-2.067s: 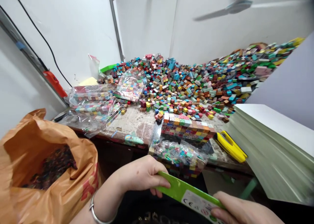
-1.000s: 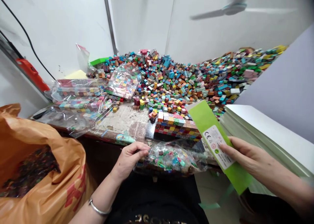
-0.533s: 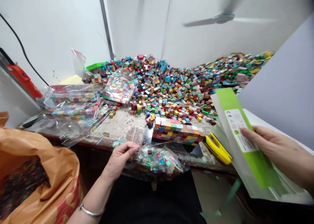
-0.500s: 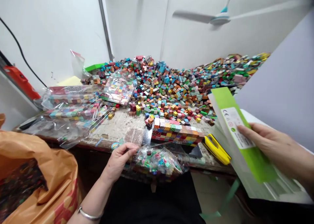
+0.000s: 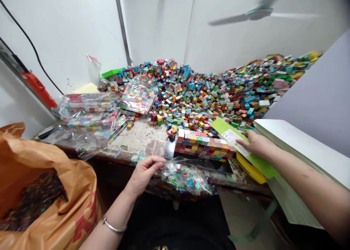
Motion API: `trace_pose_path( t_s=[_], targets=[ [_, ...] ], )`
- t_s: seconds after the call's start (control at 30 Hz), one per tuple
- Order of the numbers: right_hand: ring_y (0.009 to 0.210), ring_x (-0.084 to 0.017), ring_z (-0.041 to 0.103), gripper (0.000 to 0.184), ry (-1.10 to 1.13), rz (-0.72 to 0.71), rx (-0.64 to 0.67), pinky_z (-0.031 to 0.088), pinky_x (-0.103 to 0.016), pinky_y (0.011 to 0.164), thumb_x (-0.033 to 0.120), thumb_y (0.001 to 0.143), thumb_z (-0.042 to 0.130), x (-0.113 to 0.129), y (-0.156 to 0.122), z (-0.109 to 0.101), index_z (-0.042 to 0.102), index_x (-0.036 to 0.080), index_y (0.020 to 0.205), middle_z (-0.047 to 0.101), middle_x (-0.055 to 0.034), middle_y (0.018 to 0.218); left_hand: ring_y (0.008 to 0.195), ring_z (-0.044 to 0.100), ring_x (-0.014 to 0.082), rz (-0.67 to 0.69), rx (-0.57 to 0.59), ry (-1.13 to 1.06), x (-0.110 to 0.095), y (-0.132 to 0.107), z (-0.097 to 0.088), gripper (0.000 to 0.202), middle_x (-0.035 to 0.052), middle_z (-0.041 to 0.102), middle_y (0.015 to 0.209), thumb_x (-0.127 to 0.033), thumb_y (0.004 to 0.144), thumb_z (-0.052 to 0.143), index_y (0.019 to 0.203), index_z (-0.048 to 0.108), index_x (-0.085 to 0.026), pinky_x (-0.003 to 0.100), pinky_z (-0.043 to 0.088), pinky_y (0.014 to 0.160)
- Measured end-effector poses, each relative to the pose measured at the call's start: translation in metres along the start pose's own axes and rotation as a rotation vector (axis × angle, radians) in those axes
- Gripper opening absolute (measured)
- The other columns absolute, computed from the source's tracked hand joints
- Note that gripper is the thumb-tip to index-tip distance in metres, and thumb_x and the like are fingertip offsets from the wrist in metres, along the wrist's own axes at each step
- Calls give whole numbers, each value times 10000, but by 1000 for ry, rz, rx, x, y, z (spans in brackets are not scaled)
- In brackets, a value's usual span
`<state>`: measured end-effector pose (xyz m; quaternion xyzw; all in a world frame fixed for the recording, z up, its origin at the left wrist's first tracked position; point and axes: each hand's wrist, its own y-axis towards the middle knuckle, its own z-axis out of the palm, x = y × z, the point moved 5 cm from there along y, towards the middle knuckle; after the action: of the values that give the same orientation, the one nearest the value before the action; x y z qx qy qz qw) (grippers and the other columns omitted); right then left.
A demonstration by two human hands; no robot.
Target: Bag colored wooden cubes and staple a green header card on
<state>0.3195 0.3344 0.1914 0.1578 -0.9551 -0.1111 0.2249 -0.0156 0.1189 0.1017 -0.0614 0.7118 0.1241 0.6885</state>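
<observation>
Centrally, head view: person's left hand [image 5: 144, 173] pinches the edge of a clear plastic bag [image 5: 188, 177] of small coloured pieces, fingers [image 5: 158, 161] closed tog. on the film; bag lies at the near edge of the tabletop [image 5: 139, 137], just below a neat stacked block of cubes [image 5: 203, 145]. Right hand [image 5: 255, 144] lies on a green card [image 5: 240, 146] w/ white label, thumb and fingers clamped on its right part; card rests tilted over a yellow tool [image 5: 250, 169] and touches the cube block's right end. Behind: large loose heap of coloured cubes [image 5: 213, 89] against the wall. Left: several filled clear packets [image 5: 93, 115]. Lower left: open orange bag [image 5: 41, 191] w/ dark contents. Right: stack of white sheets [image 5: 300, 147] beside the forearm. Bracelet [image 5: 113, 226] on left wrist.
</observation>
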Motion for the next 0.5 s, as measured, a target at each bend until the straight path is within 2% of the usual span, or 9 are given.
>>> trace_pose_path(
  t_s=[0.1, 0.17, 0.2, 0.27, 0.33, 0.37, 0.43, 0.5],
  targets=[
    [824, -389, 603, 504, -139, -22, 44, 453, -454, 652, 478, 782, 492, 9, -6, -3, 581, 31, 998, 623, -238, 853, 918, 575, 189, 3, -16, -9, 2, 1, 0, 218, 49, 664, 937, -350, 748, 630, 862, 674, -170, 263, 426, 844],
    [1030, -423, 508, 503, -200, -119, 44, 411, -535, 812, 424, 846, 389, 29, -23, -11, 518, 26, 1126, 544, -273, 1081, 910, 578, 187, 1, -21, -16, 4, 2, 0, 211, 48, 667, 927, -342, 745, 637, 857, 676, -168, 260, 425, 839],
    [1099, -389, 468, 475, -195, -176, 60, 382, -521, 888, 395, 869, 352, 41, -36, -14, 496, 62, 1175, 501, -243, 1167, 907, 579, 187, 0, -21, -20, 5, 3, 0, 207, 48, 668, 923, -338, 744, 639, 854, 677, -167, 260, 427, 834],
    [1128, -276, 470, 362, -145, -292, 97, 361, -425, 974, 360, 871, 376, 66, -71, -14, 535, 184, 1144, 498, -126, 1198, 903, 579, 184, -2, -15, -26, 6, 4, -1, 199, 47, 667, 922, -330, 746, 643, 854, 677, -168, 255, 431, 821],
    [1150, -248, 451, 301, -37, -515, 209, 405, -410, 946, 290, 861, 425, 91, -111, -3, 547, 230, 1130, 471, -109, 1222, 893, 580, 178, -7, -15, -28, 7, 4, -1, 193, 43, 667, 924, -328, 748, 644, 855, 676, -171, 250, 436, 805],
    [1144, -247, 454, 298, -38, -570, 253, 437, -400, 911, 253, 843, 460, 99, -128, 5, 550, 236, 1127, 460, -115, 1230, 885, 582, 176, -11, -20, -28, 8, 5, -1, 191, 40, 668, 922, -329, 747, 646, 852, 677, -173, 248, 437, 799],
    [1138, -291, 450, 360, -140, -601, 267, 445, -439, 881, 175, 768, 555, 103, -150, 21, 560, 220, 1124, 436, -153, 1252, 876, 586, 174, -23, -32, -31, 9, 5, -3, 193, 36, 671, 913, -336, 740, 652, 843, 678, -175, 250, 438, 800],
    [1114, -331, 458, 399, -270, -588, 259, 439, -470, 857, 115, 688, 630, 99, -157, 37, 598, 216, 1072, 451, -175, 1237, 877, 589, 175, -30, -37, -40, 9, 4, -3, 192, 36, 674, 906, -339, 734, 657, 831, 678, -175, 255, 436, 810]
  ],
)
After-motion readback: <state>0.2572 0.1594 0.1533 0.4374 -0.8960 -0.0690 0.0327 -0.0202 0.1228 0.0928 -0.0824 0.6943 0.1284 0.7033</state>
